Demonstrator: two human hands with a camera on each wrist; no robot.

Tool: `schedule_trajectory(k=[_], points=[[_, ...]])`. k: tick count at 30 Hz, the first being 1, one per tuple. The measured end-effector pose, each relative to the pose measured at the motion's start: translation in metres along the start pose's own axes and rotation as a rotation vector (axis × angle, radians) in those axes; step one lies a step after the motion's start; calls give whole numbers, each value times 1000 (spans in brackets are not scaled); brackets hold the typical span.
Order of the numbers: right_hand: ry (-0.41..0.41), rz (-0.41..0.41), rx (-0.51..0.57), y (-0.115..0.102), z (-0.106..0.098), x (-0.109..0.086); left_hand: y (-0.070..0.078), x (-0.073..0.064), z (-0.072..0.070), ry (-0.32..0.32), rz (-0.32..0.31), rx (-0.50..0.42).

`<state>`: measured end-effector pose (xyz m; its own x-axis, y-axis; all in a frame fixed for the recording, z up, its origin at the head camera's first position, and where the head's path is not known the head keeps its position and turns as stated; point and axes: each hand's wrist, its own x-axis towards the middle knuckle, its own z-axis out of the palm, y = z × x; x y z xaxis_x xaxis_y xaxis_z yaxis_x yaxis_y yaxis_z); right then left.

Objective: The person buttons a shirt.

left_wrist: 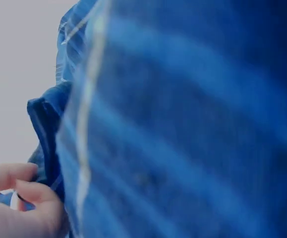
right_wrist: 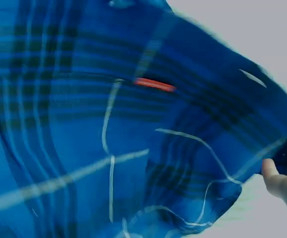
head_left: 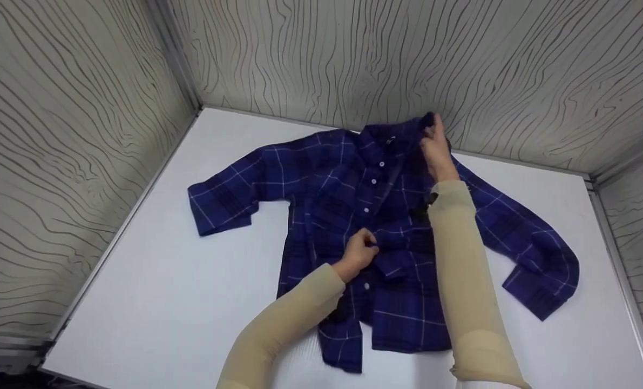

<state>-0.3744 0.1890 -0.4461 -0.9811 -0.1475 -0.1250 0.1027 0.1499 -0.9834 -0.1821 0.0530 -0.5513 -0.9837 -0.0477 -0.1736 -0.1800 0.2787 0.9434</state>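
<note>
A dark blue plaid button-up shirt [head_left: 321, 173] lies front up, with its collar at the far side and its sleeves out to both sides. My right hand [head_left: 437, 148] grips the collar's right end and lifts it a little. At the shirt's middle, my left hand [head_left: 358, 251] pinches the front edge beside the row of white buttons. Thumb and finger close on dark cloth in the left wrist view, where the hand [left_wrist: 24, 203] is at lower left. In the right wrist view, fingertips [right_wrist: 277, 173] hold the cloth at the right edge, and a small red label [right_wrist: 154, 84] shows on the fabric.
The shirt lies on a white table [head_left: 181, 302]. Wood-patterned panels [head_left: 321, 59] stand behind the table and at both sides, close to its edges. The right sleeve bends toward the near side, its cuff [head_left: 537, 292] on the tabletop.
</note>
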Motion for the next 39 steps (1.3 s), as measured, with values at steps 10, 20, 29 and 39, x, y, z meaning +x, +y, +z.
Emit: schedule_trajectory(k=[10, 20, 29, 39], points=[[-313, 4, -805, 41, -28, -23, -17, 10, -2, -140, -176, -102], [-355, 252, -1096, 94, -87, -72, 7, 35, -52, -73, 283, 877], [-236, 250, -1269, 112, -85, -88, 2, 79, -107, -380, 28, 1117], [-448, -125, -1216, 98, -61, -128, 13, 29, -108, -696, 264, 1287]])
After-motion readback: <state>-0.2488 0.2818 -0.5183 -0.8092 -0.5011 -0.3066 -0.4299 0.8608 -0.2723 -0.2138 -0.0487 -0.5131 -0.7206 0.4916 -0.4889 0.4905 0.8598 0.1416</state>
